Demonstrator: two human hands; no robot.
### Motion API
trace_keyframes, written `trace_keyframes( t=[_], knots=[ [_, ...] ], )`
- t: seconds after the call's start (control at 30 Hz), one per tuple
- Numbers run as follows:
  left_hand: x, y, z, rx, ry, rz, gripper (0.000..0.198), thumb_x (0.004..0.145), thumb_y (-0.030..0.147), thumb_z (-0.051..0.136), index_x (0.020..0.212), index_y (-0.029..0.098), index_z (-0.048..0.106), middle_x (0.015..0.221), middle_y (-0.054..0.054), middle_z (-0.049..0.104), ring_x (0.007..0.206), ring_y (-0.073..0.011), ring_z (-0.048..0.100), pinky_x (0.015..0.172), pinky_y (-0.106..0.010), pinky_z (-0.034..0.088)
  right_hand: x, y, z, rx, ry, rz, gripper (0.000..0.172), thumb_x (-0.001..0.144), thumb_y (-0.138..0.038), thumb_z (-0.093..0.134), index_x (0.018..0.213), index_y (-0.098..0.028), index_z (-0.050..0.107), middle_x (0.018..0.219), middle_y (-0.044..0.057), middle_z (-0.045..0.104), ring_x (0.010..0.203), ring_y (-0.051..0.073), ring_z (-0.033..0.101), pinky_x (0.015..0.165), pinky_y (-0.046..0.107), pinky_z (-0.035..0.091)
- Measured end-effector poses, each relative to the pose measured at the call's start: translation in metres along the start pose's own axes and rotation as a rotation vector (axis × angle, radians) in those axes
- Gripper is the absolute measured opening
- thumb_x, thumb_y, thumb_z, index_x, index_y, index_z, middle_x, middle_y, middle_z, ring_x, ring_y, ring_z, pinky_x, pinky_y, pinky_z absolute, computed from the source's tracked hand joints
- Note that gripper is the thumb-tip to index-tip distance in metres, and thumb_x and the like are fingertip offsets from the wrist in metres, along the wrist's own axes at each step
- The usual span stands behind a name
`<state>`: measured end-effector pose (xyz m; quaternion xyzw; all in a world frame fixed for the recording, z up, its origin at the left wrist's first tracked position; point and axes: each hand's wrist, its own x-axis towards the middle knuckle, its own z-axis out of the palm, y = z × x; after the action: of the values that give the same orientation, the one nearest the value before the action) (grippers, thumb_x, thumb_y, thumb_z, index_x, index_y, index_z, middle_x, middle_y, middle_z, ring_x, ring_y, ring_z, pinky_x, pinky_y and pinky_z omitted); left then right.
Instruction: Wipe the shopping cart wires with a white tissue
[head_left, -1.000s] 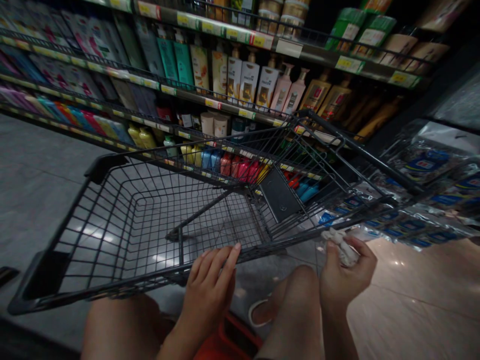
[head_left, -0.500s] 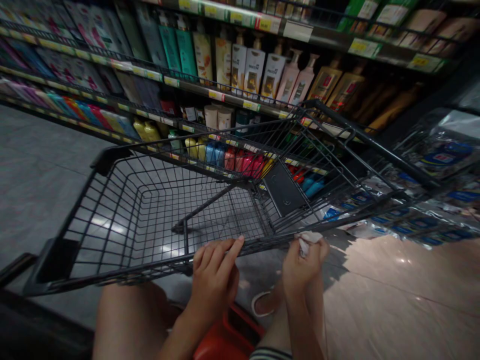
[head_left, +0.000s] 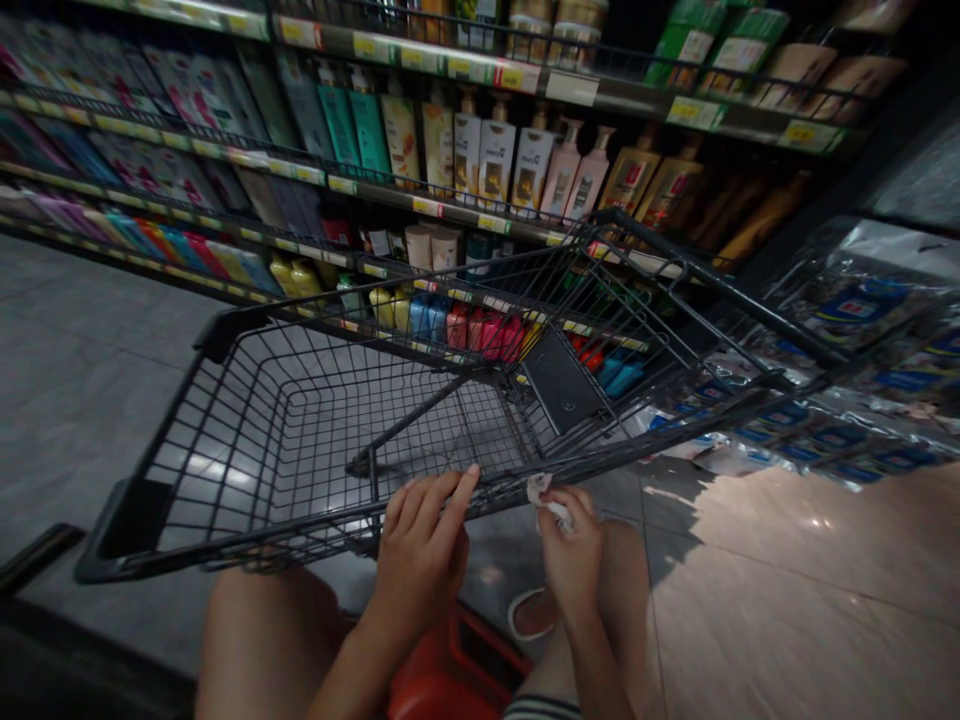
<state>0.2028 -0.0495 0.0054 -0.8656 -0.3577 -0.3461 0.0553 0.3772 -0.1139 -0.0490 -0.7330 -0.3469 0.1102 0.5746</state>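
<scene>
A black wire shopping cart (head_left: 300,528) stands sideways across the view, its basket holding nothing that I can see. My left hand (head_left: 421,540) lies over the near rim, fingers curled on it and the index finger pointing along it; the thumb is mostly hidden. Just right of it, my right hand (head_left: 571,548) pinches a crumpled white tissue (head_left: 538,488) against the same rim. The cart's dark seat panel (head_left: 564,380) and its push handle (head_left: 765,290) are to the right.
Beyond the cart run store shelves (head_left: 420,205) with pump bottles (head_left: 491,165) and price tags. Plastic-wrapped blue packs (head_left: 862,310) hang at the right. Below are my bent legs (head_left: 259,640), a red-orange seat (head_left: 442,670) and the tiled floor (head_left: 780,580).
My right hand has slid left along the near rim with the tissue, closer to my left hand. My left hand keeps its place on the rim. The view has shifted slightly.
</scene>
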Motion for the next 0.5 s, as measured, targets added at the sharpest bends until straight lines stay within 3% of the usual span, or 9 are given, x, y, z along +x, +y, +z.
trace_keyframes(
  t=[0.17,0.23,0.4,0.5],
  knots=[
    [0.000,0.000,0.001,0.014,0.017,0.004,0.046,0.088,0.007,0.046,0.132,0.017,0.055,0.103,-0.007,0.070,0.100,-0.0198,0.060,0.101,-0.035,0.039,0.013,-0.017,-0.012,0.084,-0.053,0.356,0.022,0.064,-0.036,0.065,0.074,-0.017,0.068,0.060,0.002,0.064,0.055,0.019,0.059,0.053,0.029,0.047],
    [0.001,0.001,0.001,0.009,0.026,0.001,0.044,0.089,0.007,0.046,0.130,0.016,0.056,0.102,-0.008,0.070,0.099,-0.0198,0.060,0.102,-0.036,0.038,0.020,-0.025,-0.015,0.080,-0.030,0.337,0.022,0.063,-0.036,0.066,0.073,-0.017,0.068,0.062,0.002,0.066,0.058,0.019,0.060,0.054,0.029,0.047],
    [0.002,0.003,0.002,0.008,0.026,-0.001,0.041,0.090,0.007,0.045,0.129,0.014,0.056,0.102,-0.008,0.070,0.099,-0.0202,0.059,0.102,-0.036,0.038,0.025,-0.030,-0.019,0.064,0.243,0.172,0.024,0.073,-0.038,0.066,0.084,-0.017,0.067,0.084,0.006,0.070,0.079,0.019,0.065,0.069,0.029,0.051],
    [0.001,0.003,0.002,0.011,0.026,-0.002,0.041,0.090,0.007,0.045,0.129,0.015,0.056,0.101,-0.008,0.070,0.100,-0.0197,0.059,0.101,-0.036,0.038,0.024,-0.027,-0.019,0.027,0.319,0.137,0.029,0.079,-0.038,0.064,0.096,-0.016,0.068,0.092,0.008,0.070,0.083,0.021,0.066,0.072,0.031,0.053]
  ],
)
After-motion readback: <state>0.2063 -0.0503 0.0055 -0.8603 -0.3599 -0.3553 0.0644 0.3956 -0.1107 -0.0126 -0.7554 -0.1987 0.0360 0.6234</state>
